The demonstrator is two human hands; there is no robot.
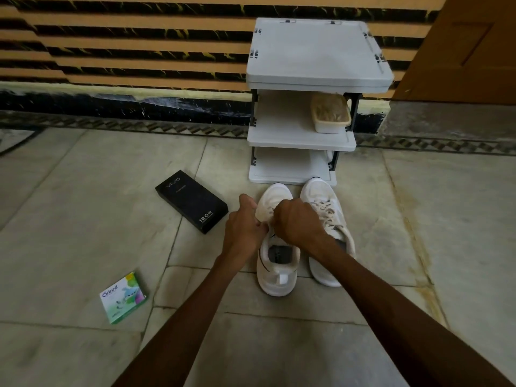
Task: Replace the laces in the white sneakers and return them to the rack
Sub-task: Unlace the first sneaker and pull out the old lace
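Note:
Two white sneakers stand side by side on the floor in front of a white rack [301, 141], toes toward it. Both my hands work over the left sneaker [275, 275]. My left hand [243, 230] has its fingers curled at the shoe's left side and pinches a white lace there. My right hand [297, 222] covers the middle of the same shoe with curled fingers on the lace; its fingertips are hidden. The right sneaker [326, 208] shows laces threaded across its top.
A black phone box [191, 201] lies on the floor left of the shoes. A small green and white box [122, 297] lies nearer me at the left. A tub [331, 114] sits on the rack's middle shelf. A striped wall stands behind.

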